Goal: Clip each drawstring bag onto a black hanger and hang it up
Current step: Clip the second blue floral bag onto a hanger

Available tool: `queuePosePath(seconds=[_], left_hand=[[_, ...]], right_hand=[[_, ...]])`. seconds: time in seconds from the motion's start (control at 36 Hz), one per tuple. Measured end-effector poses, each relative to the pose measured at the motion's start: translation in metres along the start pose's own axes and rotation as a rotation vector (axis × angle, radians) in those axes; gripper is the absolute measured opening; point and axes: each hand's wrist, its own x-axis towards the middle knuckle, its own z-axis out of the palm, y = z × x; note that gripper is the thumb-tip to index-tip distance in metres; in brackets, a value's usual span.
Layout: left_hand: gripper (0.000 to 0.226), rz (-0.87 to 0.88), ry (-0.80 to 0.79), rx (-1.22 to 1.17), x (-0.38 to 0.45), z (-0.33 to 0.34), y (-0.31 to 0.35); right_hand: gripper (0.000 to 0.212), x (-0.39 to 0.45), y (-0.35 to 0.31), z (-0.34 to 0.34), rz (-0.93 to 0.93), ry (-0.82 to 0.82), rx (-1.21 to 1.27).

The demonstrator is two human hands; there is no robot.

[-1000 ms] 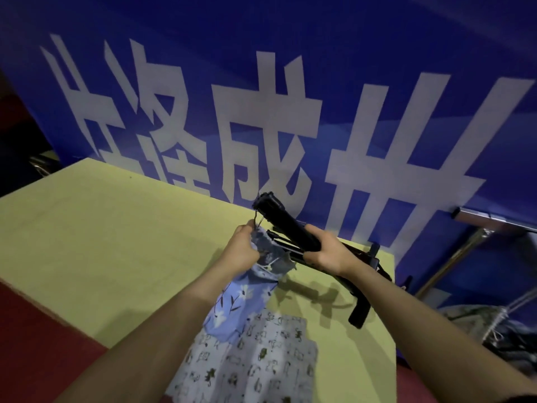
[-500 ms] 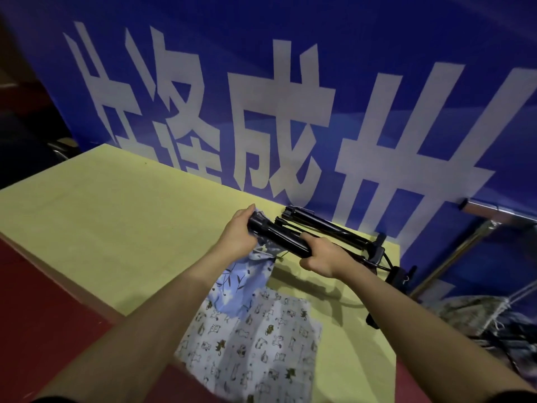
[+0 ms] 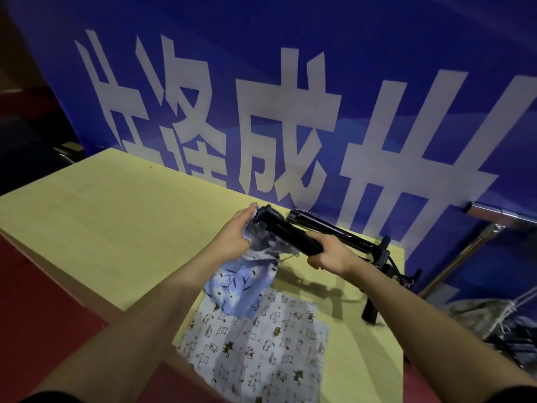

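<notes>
A blue drawstring bag [image 3: 242, 285] with a dark leaf print hangs above the yellow table [image 3: 116, 228]. My left hand [image 3: 235, 237] grips its gathered top edge and holds it against the clip end of a black hanger [image 3: 286, 232]. My right hand [image 3: 329, 255] is closed around that hanger's bar, just right of the bag. Under the blue bag a white drawstring bag [image 3: 255, 347] with small animal prints lies flat on the table's near edge. More black hangers [image 3: 334, 231] lie stacked behind my right hand; their far ends are partly hidden by my wrist.
A blue banner [image 3: 290, 97] with large white characters stands right behind the table. A metal rack bar [image 3: 499, 216] and a heap of netting and cloth [image 3: 494, 318] are at the right. Red floor [image 3: 37, 301] lies to the left of the table.
The hanger's raised end has come down level with the bag's top. My left hand has shifted the bag's edge against the hanger's clip end, and the camera has tilted.
</notes>
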Motion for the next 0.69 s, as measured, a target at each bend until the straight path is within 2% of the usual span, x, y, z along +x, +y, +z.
queuePosePath(seconds=[0.11,0.22,0.42,0.61,0.69], left_hand=[[0.081,0.010,0.037,0.007,0.004,0.001,-0.004],[0.071,0.019,0.063,-0.021,0.004,0.000,0.003],[0.081,-0.008,0.019,-0.052,0.004,-0.007,0.011],[0.078,0.068,-0.024,0.330,-0.001,-0.003,0.022],[0.072,0.092,0.014,0.629,-0.004,0.004,0.030]], right_hand=[[0.060,0.003,-0.008,0.001,-0.011,-0.005,0.175],[0.050,0.004,-0.012,-0.001,-0.021,-0.070,0.155],[0.039,0.009,-0.010,-0.001,0.060,-0.084,-0.117],[0.025,0.017,-0.027,0.002,0.042,-0.029,-0.588],[0.029,0.022,-0.031,0.003,0.009,0.005,-0.738]])
